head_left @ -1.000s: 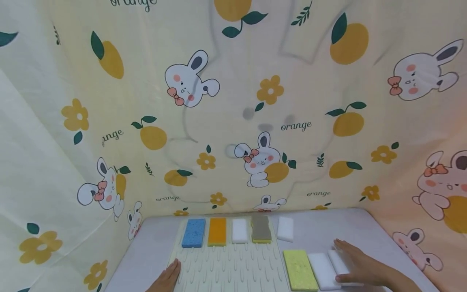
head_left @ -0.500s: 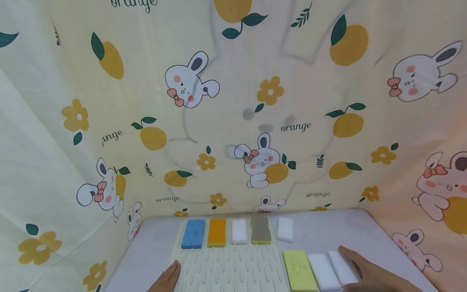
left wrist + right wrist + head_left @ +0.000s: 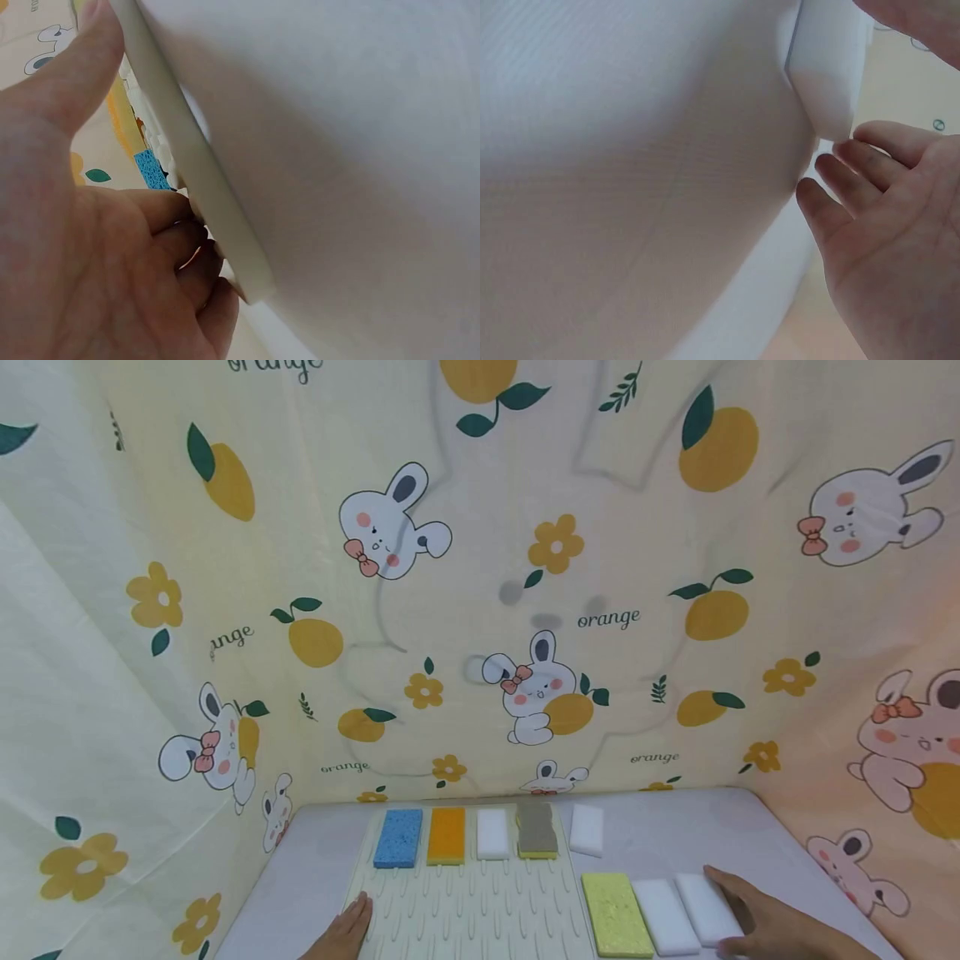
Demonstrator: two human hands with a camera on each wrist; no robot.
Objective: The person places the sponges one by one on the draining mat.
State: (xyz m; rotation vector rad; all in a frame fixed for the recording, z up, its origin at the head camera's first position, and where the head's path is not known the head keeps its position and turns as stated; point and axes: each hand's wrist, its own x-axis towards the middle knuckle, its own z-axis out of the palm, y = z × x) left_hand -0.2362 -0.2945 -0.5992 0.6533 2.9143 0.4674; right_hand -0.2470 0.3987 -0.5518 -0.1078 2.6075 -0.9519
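Observation:
My left hand (image 3: pixel 343 931) rests along the left edge of a cream mat (image 3: pixel 480 910) with rows of raised ridges. In the left wrist view its fingertips touch the mat's rim (image 3: pixel 217 225). My right hand (image 3: pixel 780 922) lies at the right side of a white sponge (image 3: pixel 707 910), with thumb and fingers spread along that side. In the right wrist view the fingertips are at a corner of the white sponge (image 3: pixel 826 82), lightly bent. A second white sponge (image 3: pixel 665 917) and a yellow sponge (image 3: pixel 617 914) lie to its left.
Across the mat's far end sit a blue sponge (image 3: pixel 398 838), an orange sponge (image 3: pixel 446 836), a white sponge (image 3: pixel 492 834) and a grey-topped sponge (image 3: pixel 537 830). Another white sponge (image 3: pixel 587 830) lies just right of them. A printed cloth (image 3: pixel 465 568) hangs around the table (image 3: pixel 660 827).
My right hand has drawn back to the right, uncovering more of the rightmost white sponge, which lies in line with the others. The left hand has stayed in place.

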